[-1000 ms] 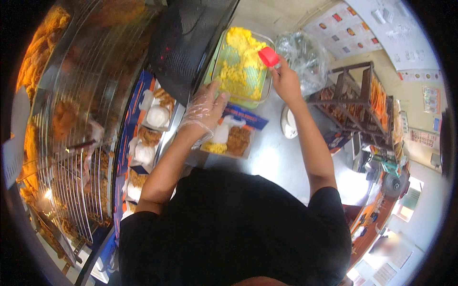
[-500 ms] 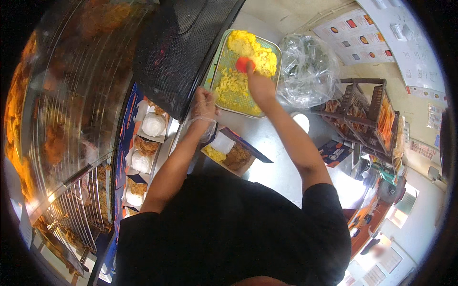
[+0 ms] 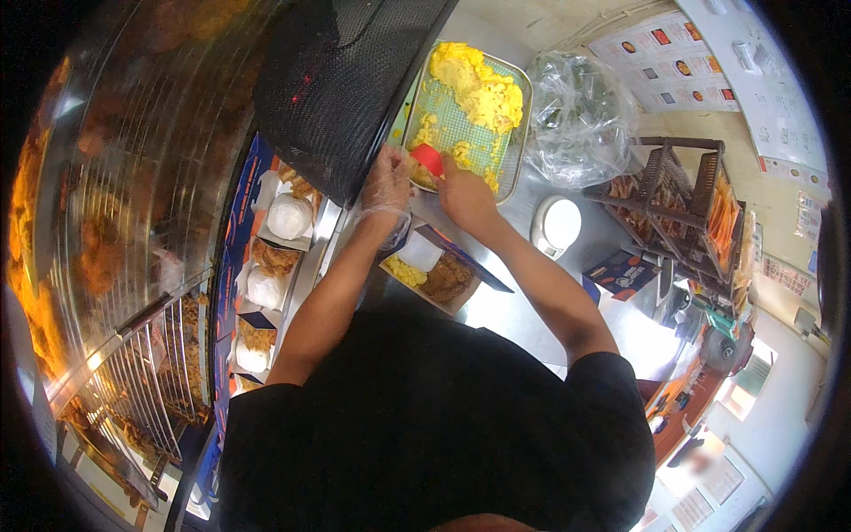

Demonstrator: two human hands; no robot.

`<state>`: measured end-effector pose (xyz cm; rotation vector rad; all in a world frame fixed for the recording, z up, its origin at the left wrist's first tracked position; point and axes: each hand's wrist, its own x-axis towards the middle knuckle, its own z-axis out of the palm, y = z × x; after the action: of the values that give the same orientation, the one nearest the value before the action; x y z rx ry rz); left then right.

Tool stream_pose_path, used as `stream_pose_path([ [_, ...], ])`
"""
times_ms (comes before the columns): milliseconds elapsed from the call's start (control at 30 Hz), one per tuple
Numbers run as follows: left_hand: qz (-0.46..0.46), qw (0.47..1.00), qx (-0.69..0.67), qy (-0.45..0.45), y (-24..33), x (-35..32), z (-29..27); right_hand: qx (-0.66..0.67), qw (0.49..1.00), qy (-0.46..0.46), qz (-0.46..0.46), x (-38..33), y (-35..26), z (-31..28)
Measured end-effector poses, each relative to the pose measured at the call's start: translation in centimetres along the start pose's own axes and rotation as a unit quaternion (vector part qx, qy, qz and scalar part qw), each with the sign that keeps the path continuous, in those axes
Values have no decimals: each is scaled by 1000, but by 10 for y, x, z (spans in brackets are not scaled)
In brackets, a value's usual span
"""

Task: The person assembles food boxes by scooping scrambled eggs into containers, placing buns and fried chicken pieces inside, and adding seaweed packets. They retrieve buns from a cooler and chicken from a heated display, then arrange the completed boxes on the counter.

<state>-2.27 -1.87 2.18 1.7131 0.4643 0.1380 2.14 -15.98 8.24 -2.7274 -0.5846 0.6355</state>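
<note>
My right hand (image 3: 463, 195) grips a red scoop (image 3: 427, 160) at the near edge of a metal tray (image 3: 519, 142) holding yellow scrambled egg (image 3: 479, 89). My left hand (image 3: 388, 182), in a clear plastic glove, is curled right beside the scoop and touches it. Just below both hands sits an open dark meal box (image 3: 448, 275) with a yellow portion, white rice and a brown fried piece in it.
A black mesh basket (image 3: 346, 80) overhangs the tray's left side. Filled meal boxes (image 3: 275, 257) line the counter at left, beside a wire rack of fried chicken (image 3: 106, 257). A crumpled clear plastic bag (image 3: 581, 115), a white scale (image 3: 557, 226) and a wire rack (image 3: 687, 213) stand at right.
My right hand pulled the red scoop back from the far part of the egg tray to its near edge. My gloved left hand rose from the meal box to meet the scoop.
</note>
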Motion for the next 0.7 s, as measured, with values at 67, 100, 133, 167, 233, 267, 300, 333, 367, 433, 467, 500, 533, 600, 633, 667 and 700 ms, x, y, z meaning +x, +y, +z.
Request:
stream_pose_path([
  [67, -28, 999, -23, 4, 5, -1, 2, 19, 999, -4, -36, 2, 2, -7],
  [100, -43, 999, -10, 3, 11, -2, 2, 29, 998, -6, -55, 3, 5, -11],
  [133, -58, 998, 4, 1, 19, -2, 1, 74, 993, -16, -85, 8, 13, -12],
  [167, -74, 997, 17, -1, 23, -4, 0, 119, 986, -26, -116, 18, 25, -11],
  [233, -9, 983, 181, -21, 25, 1, -2, 283, 952, -111, -49, 32, 41, -11],
  [267, 24, 965, 261, -31, 26, 3, -3, 394, 899, -183, 51, 36, 47, -12],
  [300, 19, 962, 264, -59, 35, 3, -6, 494, 819, -251, 148, 39, 52, -14],
  [333, 12, 960, 267, -84, 53, 2, -12, 514, 806, -246, 157, 37, 54, -18],
  [367, 4, 957, 270, -109, 63, 0, -16, 535, 793, -241, 166, 33, 55, -23],
  [433, 24, 961, 252, -115, 60, -7, -21, 538, 798, -209, 175, 26, 54, -28],
  [467, 34, 962, 243, -118, 57, -12, -24, 522, 815, -180, 176, 24, 53, -30],
  [500, 43, 966, 231, -113, 53, -17, -26, 506, 831, -148, 177, 21, 53, -32],
  [533, 52, 968, 219, -108, 47, -23, -29, 513, 828, -140, 175, 17, 55, -36],
  [600, 71, 975, 188, -91, 36, -38, -35, 527, 823, -124, 170, 10, 61, -44],
  [633, 80, 979, 169, -81, 32, -47, -38, 523, 827, -116, 172, 9, 66, -45],
  [667, 89, 982, 151, -70, 29, -56, -42, 518, 830, -107, 174, 9, 73, -43],
  [700, 98, 980, 162, -65, 29, -66, -49, 513, 834, -101, 176, 9, 79, -41],
])
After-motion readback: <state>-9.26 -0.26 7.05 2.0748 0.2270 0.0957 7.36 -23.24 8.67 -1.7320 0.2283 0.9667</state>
